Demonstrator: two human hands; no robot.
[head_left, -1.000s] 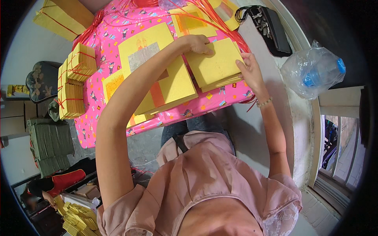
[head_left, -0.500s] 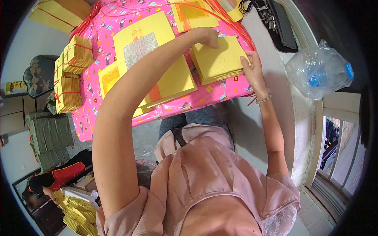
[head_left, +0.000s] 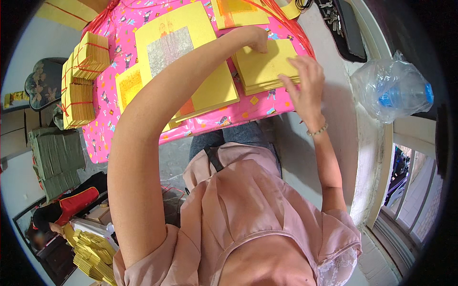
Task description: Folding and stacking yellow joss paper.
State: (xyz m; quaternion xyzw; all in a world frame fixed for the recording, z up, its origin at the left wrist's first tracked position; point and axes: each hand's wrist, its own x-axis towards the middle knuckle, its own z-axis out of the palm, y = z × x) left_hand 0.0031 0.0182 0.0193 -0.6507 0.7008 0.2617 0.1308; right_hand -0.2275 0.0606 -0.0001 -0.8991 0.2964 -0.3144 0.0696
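Lying on the pink patterned tablecloth [head_left: 102, 138], the small yellow stack [head_left: 267, 66] sits between both hands, with its far left corner hidden by the left hand [head_left: 256, 39]. That hand bends down over the stack's far part; most of its fingers are out of sight behind the wrist, so whether it grips or only presses cannot be told. The right hand [head_left: 308, 83] is at the stack's right edge, thumb and fingers spread well apart and closed on nothing visible; contact at the fingertips is unclear.

The left forearm crosses the large yellow stack [head_left: 217, 83], covering part of its silver patch [head_left: 167, 50] and most of an orange band [head_left: 186, 106]. Tied yellow bundles [head_left: 91, 57] stand at the cloth's left edge. Red strings [head_left: 288, 26] run out of the frame at the top, where the black case [head_left: 352, 33] is also cut off. Contents of the clear plastic bag [head_left: 405, 93], blue in parts, are indistinct. A co-worker [head_left: 78, 205] at lower left is small and blurred.
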